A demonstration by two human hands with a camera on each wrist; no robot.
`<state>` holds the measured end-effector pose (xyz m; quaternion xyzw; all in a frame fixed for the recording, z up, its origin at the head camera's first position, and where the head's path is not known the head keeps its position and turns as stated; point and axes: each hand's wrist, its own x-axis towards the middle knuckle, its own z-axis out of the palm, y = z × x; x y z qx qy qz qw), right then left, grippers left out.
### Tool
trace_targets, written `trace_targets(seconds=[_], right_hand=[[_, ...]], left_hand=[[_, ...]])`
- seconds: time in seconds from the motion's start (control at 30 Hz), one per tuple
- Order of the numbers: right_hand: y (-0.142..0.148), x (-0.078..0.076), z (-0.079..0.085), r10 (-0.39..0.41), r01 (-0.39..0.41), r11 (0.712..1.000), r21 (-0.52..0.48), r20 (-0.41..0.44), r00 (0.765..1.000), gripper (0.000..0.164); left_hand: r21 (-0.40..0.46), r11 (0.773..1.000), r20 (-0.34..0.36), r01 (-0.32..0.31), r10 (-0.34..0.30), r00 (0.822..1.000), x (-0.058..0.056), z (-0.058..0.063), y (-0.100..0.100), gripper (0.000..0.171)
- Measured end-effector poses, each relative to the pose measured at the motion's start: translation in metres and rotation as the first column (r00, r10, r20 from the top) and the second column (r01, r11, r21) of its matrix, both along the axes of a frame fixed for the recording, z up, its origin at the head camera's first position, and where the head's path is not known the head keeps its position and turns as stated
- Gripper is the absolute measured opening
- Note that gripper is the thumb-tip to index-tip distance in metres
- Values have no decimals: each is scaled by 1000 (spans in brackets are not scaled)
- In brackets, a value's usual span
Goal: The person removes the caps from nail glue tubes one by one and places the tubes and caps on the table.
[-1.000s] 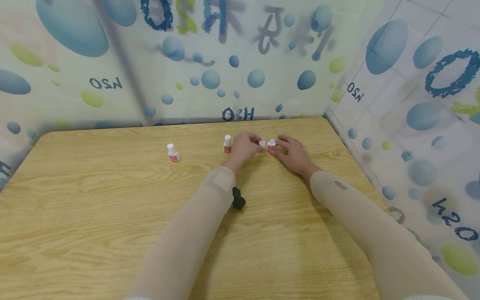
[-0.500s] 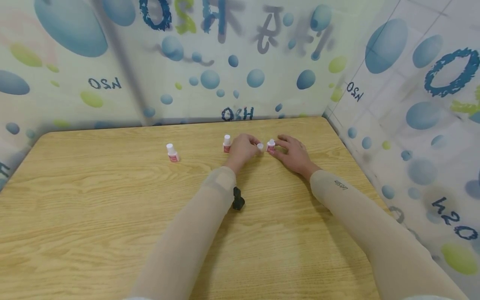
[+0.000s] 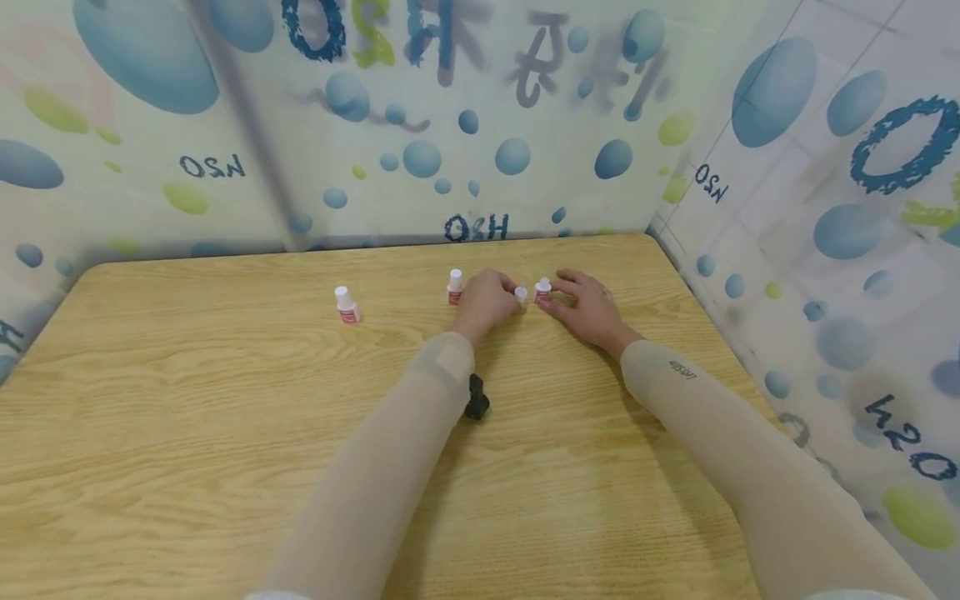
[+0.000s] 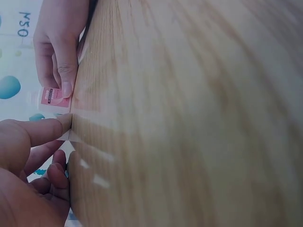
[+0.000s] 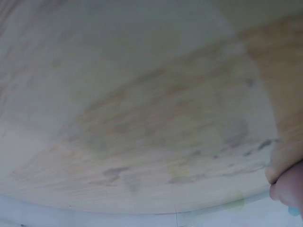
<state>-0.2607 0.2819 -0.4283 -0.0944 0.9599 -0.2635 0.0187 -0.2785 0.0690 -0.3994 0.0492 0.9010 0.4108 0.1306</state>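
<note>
My left hand (image 3: 487, 300) pinches a small white cap (image 3: 521, 295) at the tabletop, just left of an uncapped little bottle (image 3: 542, 293). In the left wrist view the left thumb and finger close in from the lower left, hiding most of the cap. My right hand (image 3: 588, 308) holds that bottle upright between thumb and fingers; its pink label (image 4: 54, 97) shows in the left wrist view. Behind the left hand stands a capped bottle (image 3: 455, 287) of the same sort, partly covered. Only fingertips (image 5: 286, 187) of the right hand appear in the right wrist view.
Another capped bottle (image 3: 347, 306) stands farther left on the wooden table (image 3: 187, 400). A black object (image 3: 477, 398) shows beside the left forearm, partly covered by it. Patterned walls (image 3: 420, 158) close off the back and right.
The left hand has drawn the cap slightly left and down, a little away from the bottle, and the cap has turned. The right hand and its bottle have stayed in place.
</note>
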Motion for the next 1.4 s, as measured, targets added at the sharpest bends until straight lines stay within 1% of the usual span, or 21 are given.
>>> trace_targets(seconds=[0.2, 0.37, 0.6, 0.8, 0.9, 1.0, 1.07, 1.17, 1.23, 1.33, 1.4], right_hand=[[-4, -3, 1, 7, -7, 1000, -2, -3, 1000, 51], [-7, -6, 3, 16, -16, 1000, 2, 2, 1000, 52], [-12, -6, 6, 19, -19, 1000, 7, 17, 1000, 54], [-15, -8, 6, 24, -24, 1000, 2, 11, 1000, 57], [-15, -11, 4, 40, -40, 999, -6, 13, 999, 58], [-11, -14, 2, 58, -54, 997, -64, 61, 996, 60], [-6, -15, 4, 66, -52, 992, -116, 124, 990, 63], [3, -10, 14, 51, -10, 985, -174, 231, 972, 73], [8, -6, 27, 30, 25, 983, -181, 291, 956, 79], [10, 0, 49, 15, 58, 976, -208, 333, 943, 85], [8, 1, 64, 13, 64, 973, -224, 323, 946, 86]], left_hand=[[-20, 1000, -6, 13, -13, 1000, -3, 1, -6, 30], [-17, 999, -3, 30, -30, 1000, -2, 5, -10, 37], [-62, 997, -2, 44, -45, 999, 1, 8, -14, 58], [-98, 994, 13, 38, -37, 999, 5, 8, -16, 68], [-131, 990, 34, 60, -56, 998, 9, 10, -18, 83], [-149, 984, 69, 97, -87, 994, 15, 11, -20, 99], [-138, 984, 89, 116, -104, 991, 19, 11, -22, 106], [-84, 986, 112, 141, -132, 985, 26, 9, -27, 105], [-48, 985, 136, 169, -161, 978, 31, 9, -32, 98], [-22, 977, 162, 212, -206, 965, 37, 12, -45, 82], [-26, 972, 171, 236, -228, 959, 41, 16, -57, 70]])
